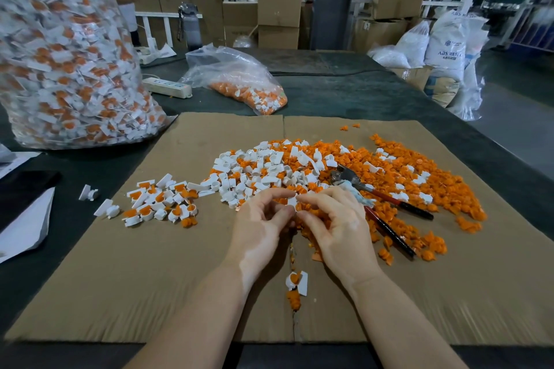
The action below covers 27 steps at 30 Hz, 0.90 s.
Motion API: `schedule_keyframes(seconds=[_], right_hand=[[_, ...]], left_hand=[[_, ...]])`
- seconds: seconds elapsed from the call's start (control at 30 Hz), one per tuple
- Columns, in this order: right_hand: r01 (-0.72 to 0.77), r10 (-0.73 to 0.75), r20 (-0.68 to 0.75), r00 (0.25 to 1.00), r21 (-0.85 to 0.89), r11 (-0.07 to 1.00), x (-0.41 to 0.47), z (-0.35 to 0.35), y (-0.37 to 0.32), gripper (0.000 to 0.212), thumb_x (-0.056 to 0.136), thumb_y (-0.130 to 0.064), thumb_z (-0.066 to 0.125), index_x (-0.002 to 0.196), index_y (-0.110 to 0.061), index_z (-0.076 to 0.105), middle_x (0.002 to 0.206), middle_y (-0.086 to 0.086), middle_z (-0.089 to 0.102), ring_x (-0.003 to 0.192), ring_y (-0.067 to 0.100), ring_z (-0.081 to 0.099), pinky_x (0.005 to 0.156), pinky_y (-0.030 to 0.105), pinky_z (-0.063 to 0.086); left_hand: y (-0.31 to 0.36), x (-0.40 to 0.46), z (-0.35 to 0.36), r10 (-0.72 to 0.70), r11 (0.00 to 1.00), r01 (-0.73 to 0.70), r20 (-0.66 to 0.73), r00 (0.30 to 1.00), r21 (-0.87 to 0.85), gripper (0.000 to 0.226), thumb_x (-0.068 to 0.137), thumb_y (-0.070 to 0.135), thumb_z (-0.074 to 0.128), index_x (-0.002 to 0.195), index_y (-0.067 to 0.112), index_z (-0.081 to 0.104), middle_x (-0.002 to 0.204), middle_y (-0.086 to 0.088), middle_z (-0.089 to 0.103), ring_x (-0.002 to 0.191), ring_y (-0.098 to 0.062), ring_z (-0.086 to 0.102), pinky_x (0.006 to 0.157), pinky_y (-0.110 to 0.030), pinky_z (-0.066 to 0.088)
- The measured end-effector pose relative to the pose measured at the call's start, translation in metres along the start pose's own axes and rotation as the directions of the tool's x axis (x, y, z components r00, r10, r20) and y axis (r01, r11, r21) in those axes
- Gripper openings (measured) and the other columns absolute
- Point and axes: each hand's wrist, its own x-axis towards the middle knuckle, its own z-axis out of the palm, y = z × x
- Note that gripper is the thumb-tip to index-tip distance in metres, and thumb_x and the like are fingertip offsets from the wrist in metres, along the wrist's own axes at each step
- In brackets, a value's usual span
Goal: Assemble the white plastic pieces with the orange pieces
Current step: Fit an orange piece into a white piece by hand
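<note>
Both hands meet at frame centre: left hand (263,219) and right hand (332,219) pinch 1 white piece (292,201) between curled fingertips. Finished pieces (162,204) lie centre left; a full bag (66,63) stands upper left. The loose pile (344,171), centre right on the cardboard (120,278), remains large; most work looks undone.

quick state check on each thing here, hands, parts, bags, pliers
left hand: pinching a white piece
right hand: pinching the same piece
finished pieces: heaped left on the cardboard
loose parts: mixed pile, unassembled
pliers: lying on the pile, handles apart
small bag: open, part full
big bag: full, upright
</note>
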Motion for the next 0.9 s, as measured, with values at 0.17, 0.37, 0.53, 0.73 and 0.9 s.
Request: schedule_keyframes(seconds=[0.17,0.37,0.53,0.73,0.9], right_hand=[[0.005,-0.005,-0.004,1.0,-0.015,1.0,0.001,0.0,0.0,0.019,0.081,-0.014,0.071,0.1,-0.016,0.072,0.087,-0.003,0.06,0.088,0.015,0.053,0.079,0.045,0.046],[0.014,-0.014,-0.006,1.0,-0.031,0.999,-0.001,-0.001,0.0,0.02,0.08,-0.012,0.071,0.099,-0.015,0.071,0.087,-0.002,0.06,0.087,0.015,0.053,0.079,0.045,0.047],[0.012,-0.012,0.012,1.0,-0.067,0.998,0.001,-0.001,-0.001,0.021,0.079,-0.013,0.073,0.1,-0.015,0.072,0.087,0.0,0.061,0.087,0.017,0.054,0.079,0.045,0.047],[-0.171,0.163,-0.055,0.985,-0.209,0.963,0.006,-0.015,0.005,0.035,0.087,-0.034,0.062,0.118,-0.019,0.062,0.114,-0.001,0.06,0.113,0.016,0.049,0.094,0.032,0.028],[-0.517,0.629,0.034,0.776,-0.538,0.666,0.02,-0.045,0.032,0.051,0.084,-0.043,0.053,0.128,-0.019,0.044,0.139,0.006,0.035,0.13,0.026,0.028,0.106,0.049,0.02]], left_hand=[[-0.001,0.0,0.0,0.0,1.0,0.0,0.003,1.0,0.013,0.021,0.089,0.011,0.061,0.096,0.03,0.065,0.062,0.007,0.06,0.072,-0.014,0.064,0.07,-0.022,0.054],[0.001,0.0,0.0,-0.007,1.0,0.007,-0.001,1.0,-0.021,0.018,0.089,0.012,0.061,0.095,0.027,0.066,0.076,-0.012,0.064,0.08,-0.025,0.064,0.076,-0.033,0.055],[0.0,0.001,0.001,0.008,1.0,-0.008,-0.006,1.0,0.026,0.012,0.086,0.017,0.066,0.093,0.026,0.065,0.065,0.001,0.062,0.073,-0.02,0.064,0.069,-0.024,0.054],[-0.001,0.003,0.001,-0.001,1.0,0.001,-0.019,1.0,0.002,0.013,0.086,0.013,0.066,0.091,0.025,0.064,0.07,-0.006,0.065,0.072,-0.019,0.064,0.069,-0.024,0.053],[-0.001,0.004,0.002,0.024,0.998,-0.022,-0.032,0.999,0.059,0.016,0.087,0.014,0.064,0.088,0.03,0.062,0.071,-0.005,0.066,0.071,-0.012,0.063,0.064,-0.013,0.048]])
